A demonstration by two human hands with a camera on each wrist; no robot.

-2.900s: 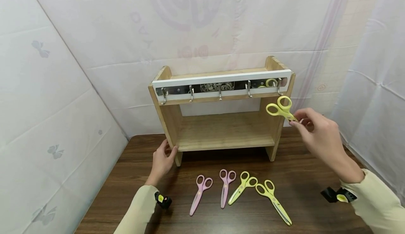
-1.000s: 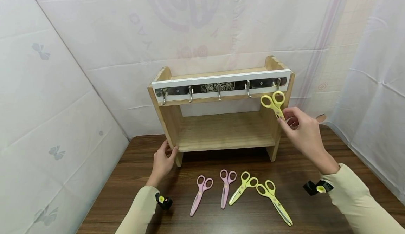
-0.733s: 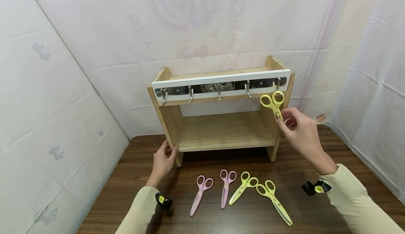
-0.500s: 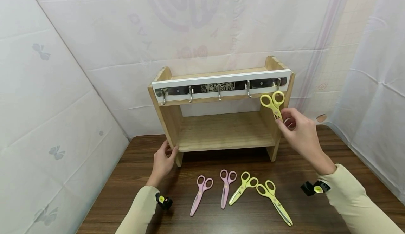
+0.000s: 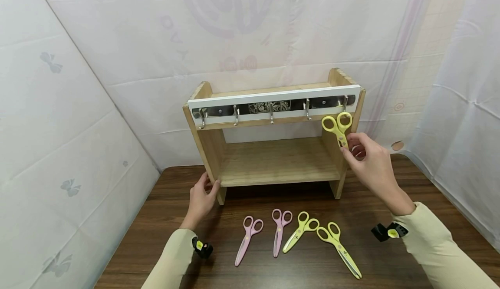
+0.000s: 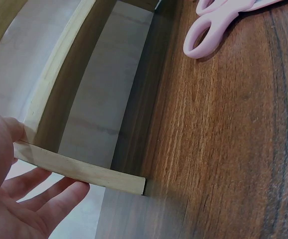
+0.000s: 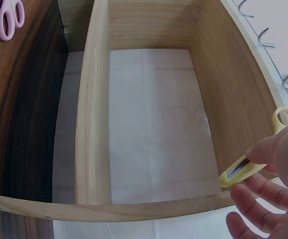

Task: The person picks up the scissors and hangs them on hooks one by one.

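My right hand (image 5: 367, 156) pinches a pair of yellow scissors (image 5: 339, 130) by the blade end, with the handle loops up. One loop overlaps the lower end of the rightmost hook (image 5: 345, 103) in the head view. In the right wrist view the scissors' blade tip (image 7: 232, 174) points away from the thumb, above the shelf's side panel. My left hand (image 5: 202, 198) grips the lower left side of the wooden shelf (image 5: 277, 161); its thumb is on the front edge (image 6: 74, 167) and the fingers are behind.
Two pink scissors (image 5: 245, 241) and two yellow scissors (image 5: 298, 232) lie on the dark wood table (image 5: 156, 237) before the shelf. Several metal hooks line the white rail (image 5: 254, 117). Pale cloth (image 5: 129, 41) hangs behind and at both sides.
Since the earliest frame, my right hand has carried the yellow scissors left and slightly up to the rightmost hook. Over the last half second it stays almost still. My left hand has kept its place.
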